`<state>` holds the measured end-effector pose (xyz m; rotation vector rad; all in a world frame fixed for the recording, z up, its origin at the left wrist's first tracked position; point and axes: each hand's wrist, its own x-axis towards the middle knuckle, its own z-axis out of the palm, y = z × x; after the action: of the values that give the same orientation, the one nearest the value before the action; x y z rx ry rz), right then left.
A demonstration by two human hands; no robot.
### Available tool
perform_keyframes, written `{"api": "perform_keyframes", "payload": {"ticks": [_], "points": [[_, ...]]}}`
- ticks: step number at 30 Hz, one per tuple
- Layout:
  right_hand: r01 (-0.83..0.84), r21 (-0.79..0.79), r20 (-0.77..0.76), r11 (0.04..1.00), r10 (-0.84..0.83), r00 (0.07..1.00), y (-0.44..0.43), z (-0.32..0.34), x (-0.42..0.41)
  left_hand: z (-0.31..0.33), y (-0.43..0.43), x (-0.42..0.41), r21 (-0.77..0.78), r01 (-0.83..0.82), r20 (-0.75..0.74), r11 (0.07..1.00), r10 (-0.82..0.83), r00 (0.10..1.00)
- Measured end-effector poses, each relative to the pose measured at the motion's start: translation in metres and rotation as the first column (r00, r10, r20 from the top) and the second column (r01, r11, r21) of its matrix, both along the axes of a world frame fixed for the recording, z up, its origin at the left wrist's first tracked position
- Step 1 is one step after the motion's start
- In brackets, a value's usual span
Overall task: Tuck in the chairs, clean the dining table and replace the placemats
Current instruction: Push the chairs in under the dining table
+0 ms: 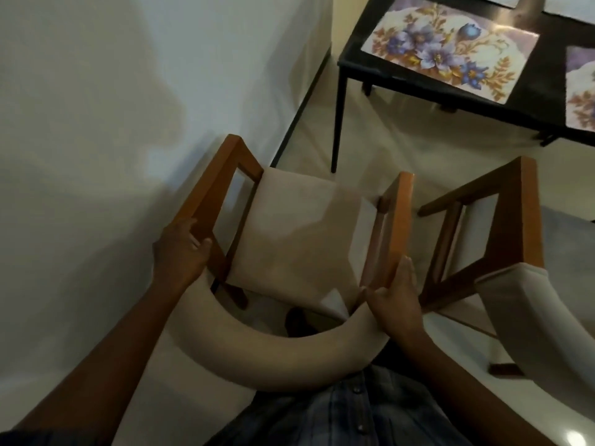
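Note:
A wooden armchair (289,226) with a cream seat and a curved cream backrest stands right in front of me, beside the wall. My left hand (180,252) grips the rear of its left armrest, fingers curled over the wood. My right hand (397,300) lies flat against the outer side of the right armrest, fingers straight. The black dining table (402,75) stands at the upper right, a short way beyond the chair. A floral placemat (450,46) with blue flowers lies near its corner, and the edges of other mats (581,91) show further right.
A second armchair (502,226) of the same kind stands close on the right, nearly touching the first. The white wall (112,107) runs along the left. Pale tiled floor (386,133) lies between the chairs and the table's black leg (338,123).

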<state>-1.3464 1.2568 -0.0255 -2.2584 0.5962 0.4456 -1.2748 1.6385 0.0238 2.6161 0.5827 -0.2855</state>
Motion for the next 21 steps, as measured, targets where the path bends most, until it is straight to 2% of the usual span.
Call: {"api": "perform_keyframes", "payload": {"ticks": [5,10,14,18,21], "points": [[0.219,0.005,-0.073,0.976,-0.218,0.973,0.017,-0.004,-0.013,-0.022,0.049,0.014,-0.028,0.017,-0.145,0.999,-0.020,0.989],[0.305,-0.002,-0.047,0.952,-0.305,0.951,0.017,-0.016,-0.011,-0.036,0.069,0.031,-0.064,-0.147,-0.249,0.987,0.127,0.960],[0.311,-0.021,-0.021,0.950,-0.311,0.950,0.013,-0.021,-0.009,-0.044,0.067,0.044,0.025,-0.088,-0.293,0.996,0.092,0.952],[0.303,-0.017,0.000,0.953,-0.303,0.953,0.002,-0.025,0.003,-0.044,0.058,0.059,0.042,-0.062,-0.287,0.997,0.071,0.955],[0.343,-0.031,0.008,0.939,-0.343,0.939,-0.015,-0.020,0.011,-0.047,0.038,0.082,0.018,0.023,-0.261,1.000,-0.018,0.965]]}}
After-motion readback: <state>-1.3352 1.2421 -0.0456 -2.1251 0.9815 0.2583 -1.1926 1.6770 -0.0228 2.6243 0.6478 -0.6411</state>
